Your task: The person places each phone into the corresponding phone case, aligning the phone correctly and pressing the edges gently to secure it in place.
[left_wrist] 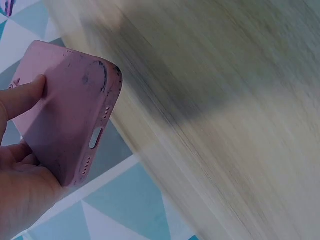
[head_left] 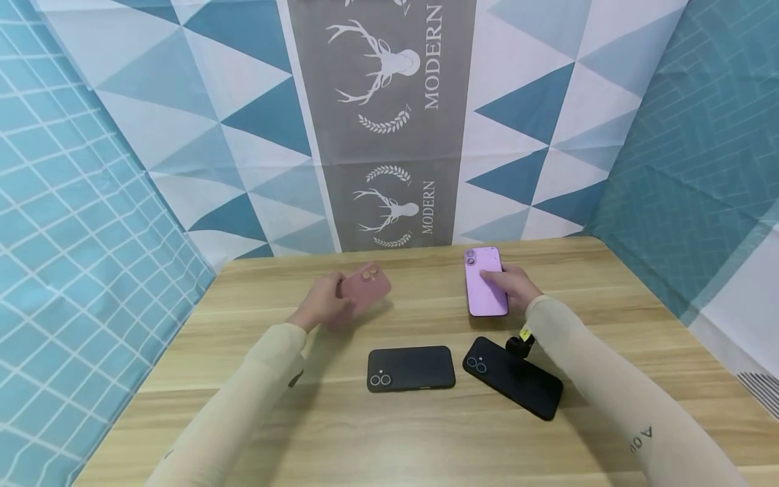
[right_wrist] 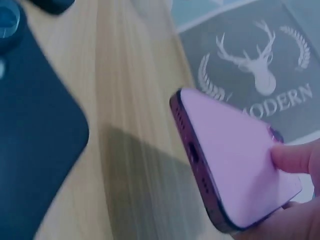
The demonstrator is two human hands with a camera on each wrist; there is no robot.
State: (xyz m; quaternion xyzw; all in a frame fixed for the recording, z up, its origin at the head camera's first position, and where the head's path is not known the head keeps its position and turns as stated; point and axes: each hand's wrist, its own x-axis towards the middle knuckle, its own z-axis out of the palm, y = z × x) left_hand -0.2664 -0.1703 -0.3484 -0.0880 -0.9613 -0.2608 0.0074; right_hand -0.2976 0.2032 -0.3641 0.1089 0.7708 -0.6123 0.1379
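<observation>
A patterned cloth [head_left: 243, 101] hangs behind the worktop, printed with blue and white triangles and a gray band bearing white deer heads and the word MODERN. Tile-patterned sheets flank it, a light blue one [head_left: 55, 203] on the left and a teal one [head_left: 675, 169] on the right. The worktop [head_left: 402, 433] is pale, striped wood grain.

Two cream sleeves [head_left: 243, 392] reach forward over it. The left hand [head_left: 325, 297] grasps a pink phone case [head_left: 368, 287], its thumb on the back and its other fingers beneath; the case is held tilted over the worktop's far left part. The right hand [head_left: 516, 287] grips a purple phone [head_left: 485, 284] by its right side, thumb pressed on the back, above the far right part near the cloth.

Nearer the person, a black phone [head_left: 420, 367] lies back up, lengthwise from left to right. Just right of it, another black phone [head_left: 517, 382] lies slanted. By the right sleeve's cuff, a small black device [head_left: 517, 346] with a yellow label overlaps that slanted phone's upper edge.
</observation>
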